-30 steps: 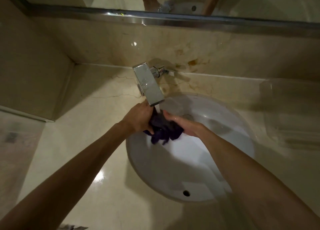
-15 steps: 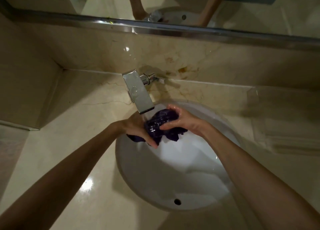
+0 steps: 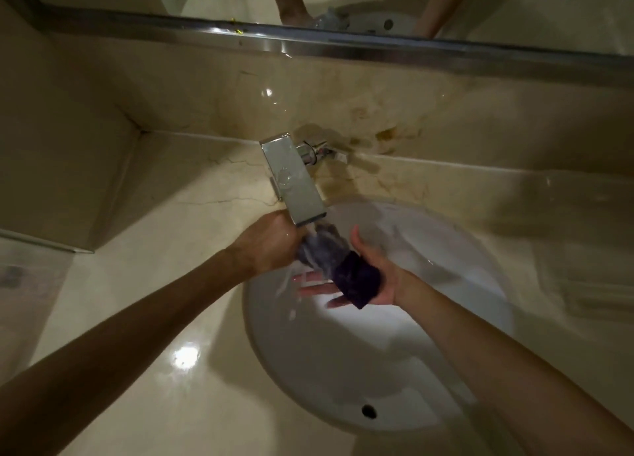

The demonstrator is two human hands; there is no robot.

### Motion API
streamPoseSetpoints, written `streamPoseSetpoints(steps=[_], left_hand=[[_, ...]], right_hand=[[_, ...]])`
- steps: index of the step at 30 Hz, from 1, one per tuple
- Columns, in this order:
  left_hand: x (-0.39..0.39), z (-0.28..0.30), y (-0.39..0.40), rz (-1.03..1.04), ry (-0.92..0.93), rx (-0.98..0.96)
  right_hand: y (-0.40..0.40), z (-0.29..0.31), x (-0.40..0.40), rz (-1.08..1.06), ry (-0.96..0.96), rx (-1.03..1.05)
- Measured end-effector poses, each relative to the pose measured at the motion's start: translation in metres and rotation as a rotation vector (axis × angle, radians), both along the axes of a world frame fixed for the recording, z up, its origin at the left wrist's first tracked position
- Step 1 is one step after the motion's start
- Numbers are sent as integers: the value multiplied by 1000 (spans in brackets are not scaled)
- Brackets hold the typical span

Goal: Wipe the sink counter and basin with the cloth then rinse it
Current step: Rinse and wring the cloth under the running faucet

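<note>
We see one dark purple cloth (image 3: 346, 270) stretched between our two hands over the white basin (image 3: 377, 370), right under the mouth of the single square chrome faucet (image 3: 293, 184). Our left hand (image 3: 267, 246) is closed in a fist around the cloth's upper end, just beside the faucet's tip, where running water blurs the fabric to a grey smear. Our right hand (image 3: 363, 277) lies palm up and spread beneath the lower end, fingers extended flat, so the cloth rests across the palm rather than being clutched. The cloth hangs above the bowl and does not touch the porcelain. There is one basin, round, with one small dark overflow hole (image 3: 368, 411) on its near wall. The beige marble counter (image 3: 164, 318) surrounds it and looks glossy with a bright reflection. A mirror (image 3: 343, 6) with a metal lower edge runs along the back wall, showing two forearms reflected.
</note>
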State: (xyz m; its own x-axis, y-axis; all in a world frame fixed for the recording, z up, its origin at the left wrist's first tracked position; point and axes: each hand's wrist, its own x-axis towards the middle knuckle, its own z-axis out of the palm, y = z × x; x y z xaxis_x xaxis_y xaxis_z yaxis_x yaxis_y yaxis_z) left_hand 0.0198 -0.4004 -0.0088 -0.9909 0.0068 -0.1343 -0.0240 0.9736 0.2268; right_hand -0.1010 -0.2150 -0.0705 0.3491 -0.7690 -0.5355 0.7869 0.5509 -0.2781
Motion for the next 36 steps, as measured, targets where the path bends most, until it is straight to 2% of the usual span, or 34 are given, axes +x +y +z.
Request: streamPoseSetpoints(steps=[2,3,5,6,7,9,11,13,15,17,18,21,23,25,27,29,32,36], left_hand=[[-2,-1,-4,-104,98,-35],[-3,0,-7,-101,181,-113],[-3,8,-11,34,144,-7],[-3,6,-9,29,62,55],[-5,2,-5,-64,-25,-7],[-7,1,7,-85,-82,-213],[-7,-3,20,127,-159,-175],[-9,-5,34,412,-344,93],[-9,-12,36,740,-532,610],[-2,-16,39,930,-770,1131],[4,-19,42,936,-818,1281],[22,-22,49,931,-784,1563],[30,-20,39,928,-820,1611],[30,-7,21,875,-841,1462],[25,9,5,814,-770,1142],[22,24,-4,743,-737,834],[20,35,-10,633,-712,619],[25,46,-13,530,-654,314]], right_hand=[[-1,9,-10,140,72,-71],[-3,18,-15,224,103,-71],[-7,36,-19,372,240,-60],[-10,44,-20,451,390,-55],[-13,50,-20,527,585,-53],[-19,53,-19,670,1119,-35],[-27,54,-17,771,1675,-76],[-32,55,-14,798,2086,-222],[-37,52,-13,742,2269,-394],[-42,46,-13,709,2349,-535],[-44,41,-14,729,2392,-606],[-49,28,-14,687,2434,-721],[-54,19,-10,671,2369,-659],[-58,13,-10,557,2258,-549],[-66,13,-13,414,2049,-456],[-72,20,-18,373,1814,-380],[-73,33,-20,575,1717,-288],[-69,43,-13,705,1622,-269]])
